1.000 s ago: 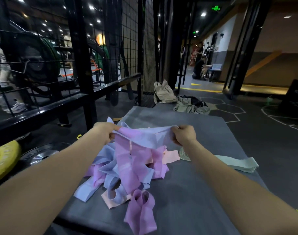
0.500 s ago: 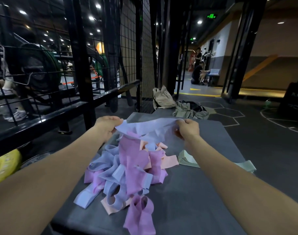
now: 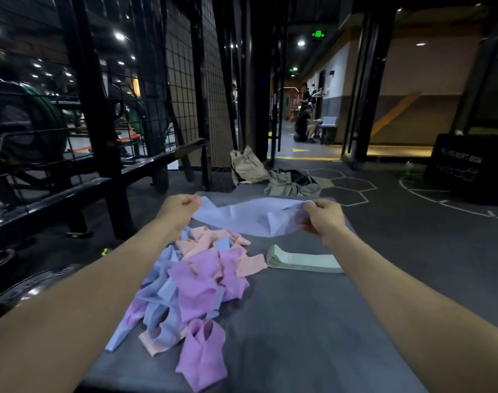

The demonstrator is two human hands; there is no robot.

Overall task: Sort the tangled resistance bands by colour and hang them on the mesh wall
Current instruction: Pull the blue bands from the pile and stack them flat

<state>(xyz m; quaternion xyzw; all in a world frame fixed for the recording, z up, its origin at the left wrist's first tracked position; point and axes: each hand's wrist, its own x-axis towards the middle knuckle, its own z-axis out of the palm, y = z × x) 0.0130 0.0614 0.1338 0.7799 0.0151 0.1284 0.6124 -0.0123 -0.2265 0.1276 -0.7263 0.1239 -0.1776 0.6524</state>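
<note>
Head view: left hand point(image 3: 182, 209) and right hand point(image 3: 324, 218) gripping pale lavender fabric band point(image 3: 242, 218) clear of tangled pile point(image 3: 194, 282); next, probably onto black mesh wall point(image 3: 182, 89).

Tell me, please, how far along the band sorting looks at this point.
Early. Done: only the green bands lie stacked apart on the grey mat. In hand: the left hand and right hand hold one pale blue band stretched above the pile. Left: the tangled pile of pink, blue and peach bands; nothing visibly hangs on the mesh wall.
</note>
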